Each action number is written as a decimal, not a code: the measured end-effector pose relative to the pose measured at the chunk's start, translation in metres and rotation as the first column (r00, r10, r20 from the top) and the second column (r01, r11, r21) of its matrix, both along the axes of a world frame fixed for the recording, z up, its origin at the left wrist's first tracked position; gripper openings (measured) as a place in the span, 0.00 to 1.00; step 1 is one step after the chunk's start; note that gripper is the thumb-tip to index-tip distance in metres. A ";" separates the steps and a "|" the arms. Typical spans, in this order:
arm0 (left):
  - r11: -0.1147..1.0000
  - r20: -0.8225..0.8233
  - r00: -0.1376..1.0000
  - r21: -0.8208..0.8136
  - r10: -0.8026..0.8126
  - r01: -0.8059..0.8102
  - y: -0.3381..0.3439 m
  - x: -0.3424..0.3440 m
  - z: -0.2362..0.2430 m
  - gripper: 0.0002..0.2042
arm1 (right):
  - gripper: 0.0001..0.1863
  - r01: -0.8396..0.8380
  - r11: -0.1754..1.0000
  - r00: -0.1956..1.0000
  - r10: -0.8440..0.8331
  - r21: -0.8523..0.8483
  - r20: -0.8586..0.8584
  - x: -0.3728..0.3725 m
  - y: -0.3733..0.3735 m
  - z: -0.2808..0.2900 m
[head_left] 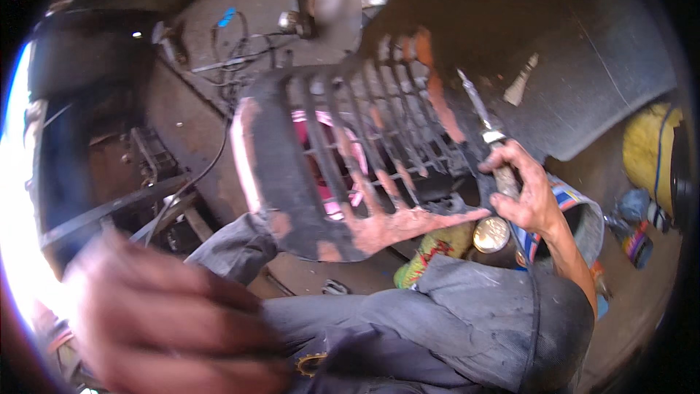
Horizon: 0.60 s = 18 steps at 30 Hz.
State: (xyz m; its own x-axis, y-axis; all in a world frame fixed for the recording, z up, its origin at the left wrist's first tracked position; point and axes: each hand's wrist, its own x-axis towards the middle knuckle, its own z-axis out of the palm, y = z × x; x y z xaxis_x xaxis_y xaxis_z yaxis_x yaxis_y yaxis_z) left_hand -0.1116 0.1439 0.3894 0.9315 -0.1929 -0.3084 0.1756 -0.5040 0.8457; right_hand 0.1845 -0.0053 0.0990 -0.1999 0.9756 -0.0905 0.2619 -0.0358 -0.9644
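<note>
A large black plastic vehicle panel with a slatted grille (pixel 281 149) lies across my lap, with salmon-pink patches along its edges and slats. My right hand (pixel 531 193) is wrapped round the handle of a soldering iron (pixel 477 104). The iron's metal tip points up and away, over the panel's dark surface to the right of the slats. Its black cord hangs down past my right leg. Close to the camera at lower left, my left hand (pixel 171 314) is badly smeared by motion, and its grip cannot be made out. A pale tapered strip (pixel 521 80) rests on the panel.
A pail (pixel 592 230) and a shiny round tin (pixel 491 235) stand by my right arm, near a green-and-red bag (pixel 437 252). Beyond is a yellow container (pixel 645 149). Something pink (pixel 357 160) shows through the slats. Cables (pixel 237 51) and a metal frame (pixel 109 211) lie left.
</note>
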 end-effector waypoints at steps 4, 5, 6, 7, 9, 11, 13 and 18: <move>0.926 0.177 0.931 0.151 0.320 -0.347 0.079 -0.037 0.024 0.15 | 0.22 0.079 0.994 0.997 -0.077 -0.074 0.029 0.012 -0.011 0.005; 0.848 0.242 0.862 0.194 0.445 -0.493 0.093 -0.045 0.022 0.15 | 0.22 0.081 0.994 0.996 -0.078 -0.074 0.048 0.012 -0.012 0.007; 0.769 0.303 0.790 0.215 0.534 -0.602 0.104 -0.047 0.017 0.15 | 0.22 0.087 0.993 0.994 -0.082 -0.075 0.070 0.013 -0.013 0.010; 0.626 0.333 0.691 0.294 0.641 -0.722 0.100 -0.046 0.044 0.16 | 0.22 0.047 0.998 0.999 -0.047 -0.048 0.003 0.001 -0.005 0.007; 0.462 0.444 0.537 0.273 0.717 -0.844 0.117 -0.047 0.036 0.16 | 0.22 0.071 0.995 0.997 -0.069 -0.077 0.032 -0.006 -0.006 0.008; 0.368 0.514 0.432 0.227 0.741 -0.902 0.132 -0.036 0.027 0.16 | 0.22 0.112 0.990 0.994 -0.110 -0.087 0.028 -0.012 -0.008 0.004; 0.390 0.526 0.442 0.214 0.727 -0.896 0.141 -0.001 0.022 0.17 | 0.23 0.166 0.981 0.986 -0.167 -0.101 -0.007 -0.006 -0.016 0.002; 0.749 0.247 0.806 0.299 0.538 -0.591 0.141 0.089 -0.031 0.18 | 0.21 0.194 0.981 0.980 -0.194 -0.022 -0.034 -0.009 -0.013 -0.003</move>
State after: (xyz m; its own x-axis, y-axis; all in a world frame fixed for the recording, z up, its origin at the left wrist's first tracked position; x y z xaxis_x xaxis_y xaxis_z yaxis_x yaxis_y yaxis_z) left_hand -0.0230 0.2845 0.3589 0.8725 0.4757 -0.1116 0.4188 -0.6103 0.6724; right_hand 0.1758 -0.0181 0.0964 -0.0105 0.9944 -0.1047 0.2135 -0.1001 -0.9718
